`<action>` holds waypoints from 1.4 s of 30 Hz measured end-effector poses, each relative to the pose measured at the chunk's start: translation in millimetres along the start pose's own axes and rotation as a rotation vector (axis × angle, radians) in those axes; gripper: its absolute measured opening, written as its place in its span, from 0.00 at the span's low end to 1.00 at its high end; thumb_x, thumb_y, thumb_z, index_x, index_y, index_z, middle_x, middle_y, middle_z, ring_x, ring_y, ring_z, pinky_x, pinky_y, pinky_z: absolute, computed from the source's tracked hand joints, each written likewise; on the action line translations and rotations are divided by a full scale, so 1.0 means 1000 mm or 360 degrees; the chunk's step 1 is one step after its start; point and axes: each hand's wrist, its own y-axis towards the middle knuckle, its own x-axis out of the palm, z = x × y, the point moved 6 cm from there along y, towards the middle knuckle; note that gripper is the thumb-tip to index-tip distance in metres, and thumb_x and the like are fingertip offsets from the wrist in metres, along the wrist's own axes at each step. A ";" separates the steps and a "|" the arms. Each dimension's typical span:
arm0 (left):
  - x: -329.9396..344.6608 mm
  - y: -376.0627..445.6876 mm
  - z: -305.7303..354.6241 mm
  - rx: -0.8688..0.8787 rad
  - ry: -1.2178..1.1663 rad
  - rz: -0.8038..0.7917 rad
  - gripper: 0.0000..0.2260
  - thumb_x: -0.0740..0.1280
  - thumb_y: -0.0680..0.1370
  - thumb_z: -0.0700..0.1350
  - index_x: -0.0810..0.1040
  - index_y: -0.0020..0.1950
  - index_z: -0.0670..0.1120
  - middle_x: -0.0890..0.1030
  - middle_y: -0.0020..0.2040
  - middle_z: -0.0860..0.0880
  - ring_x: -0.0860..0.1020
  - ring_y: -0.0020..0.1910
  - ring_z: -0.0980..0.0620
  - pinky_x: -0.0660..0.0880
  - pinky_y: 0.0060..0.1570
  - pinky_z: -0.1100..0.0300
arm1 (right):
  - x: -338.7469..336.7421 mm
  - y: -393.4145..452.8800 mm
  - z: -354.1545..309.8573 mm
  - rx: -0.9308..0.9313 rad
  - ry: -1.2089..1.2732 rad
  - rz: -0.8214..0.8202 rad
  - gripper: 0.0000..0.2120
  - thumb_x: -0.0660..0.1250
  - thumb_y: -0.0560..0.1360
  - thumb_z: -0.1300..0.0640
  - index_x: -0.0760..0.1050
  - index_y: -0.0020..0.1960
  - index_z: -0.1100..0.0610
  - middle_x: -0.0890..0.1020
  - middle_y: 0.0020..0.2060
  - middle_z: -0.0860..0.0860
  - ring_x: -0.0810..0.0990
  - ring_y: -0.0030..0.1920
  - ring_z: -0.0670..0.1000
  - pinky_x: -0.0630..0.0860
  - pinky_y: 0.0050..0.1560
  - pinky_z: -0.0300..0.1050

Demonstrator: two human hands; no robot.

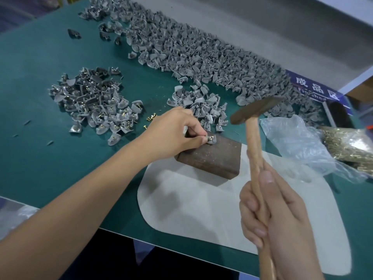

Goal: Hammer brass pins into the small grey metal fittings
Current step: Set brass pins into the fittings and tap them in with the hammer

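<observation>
With a small pinned pile (96,102) done and a huge unpinned heap (201,51) left, the left hand (177,130) pinches a fitting (211,139) on the steel block (214,156) while the right hand (280,217) grips the raised hammer (254,114).

one small grey fitting (212,140) sits on top of a dark block, a brass pin (211,139) standing in it. hammer (254,126) raised just right of it: dark metal head, blurred, pale wooden handle tilted. broad heap of bare grey fittings (191,51) along the far side. smaller pile (96,102) at left shows brass pins seated. a few loose brass pins (151,117) lie between pile and block.
</observation>
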 end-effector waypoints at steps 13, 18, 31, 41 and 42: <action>0.001 0.000 0.000 -0.0025 0.0026 -0.0028 0.04 0.76 0.75 0.54 0.84 0.40 0.61 0.78 0.39 0.59 0.75 0.50 0.57 0.77 0.51 0.46 | 0.003 -0.003 -0.009 -0.0002 -0.0009 -0.0046 0.17 0.69 0.80 0.41 0.82 0.65 0.46 0.68 0.31 0.53 0.59 0.20 0.47 0.65 0.26 0.35; -0.001 -0.001 0.002 -0.0037 0.0034 -0.0022 0.04 0.76 0.74 0.55 0.84 0.40 0.61 0.79 0.39 0.59 0.75 0.50 0.58 0.77 0.52 0.47 | -0.002 0.000 0.000 0.0225 -0.0057 -0.0004 0.20 0.67 0.72 0.41 0.85 0.60 0.46 0.69 0.31 0.54 0.58 0.21 0.47 0.63 0.25 0.33; -0.003 0.000 0.003 -0.0009 0.0069 -0.0008 0.06 0.77 0.74 0.54 0.83 0.39 0.63 0.80 0.38 0.57 0.75 0.48 0.59 0.77 0.50 0.51 | -0.007 0.001 0.001 0.0245 -0.0004 -0.0009 0.18 0.68 0.74 0.43 0.84 0.60 0.48 0.68 0.32 0.54 0.58 0.21 0.47 0.62 0.24 0.33; 0.002 -0.002 0.005 0.0073 0.0087 0.0022 0.04 0.76 0.74 0.50 0.83 0.42 0.55 0.76 0.38 0.58 0.73 0.47 0.57 0.75 0.47 0.50 | 0.004 0.001 0.007 0.0243 -0.0088 -0.0117 0.14 0.69 0.79 0.41 0.83 0.63 0.41 0.69 0.32 0.53 0.59 0.22 0.48 0.63 0.25 0.35; 0.001 -0.002 0.005 0.0075 0.0082 0.0022 0.04 0.76 0.74 0.49 0.83 0.42 0.55 0.77 0.39 0.58 0.73 0.47 0.57 0.75 0.47 0.50 | 0.004 0.002 0.010 0.0296 -0.0096 -0.0156 0.15 0.69 0.78 0.41 0.83 0.64 0.40 0.69 0.32 0.52 0.59 0.22 0.47 0.63 0.25 0.34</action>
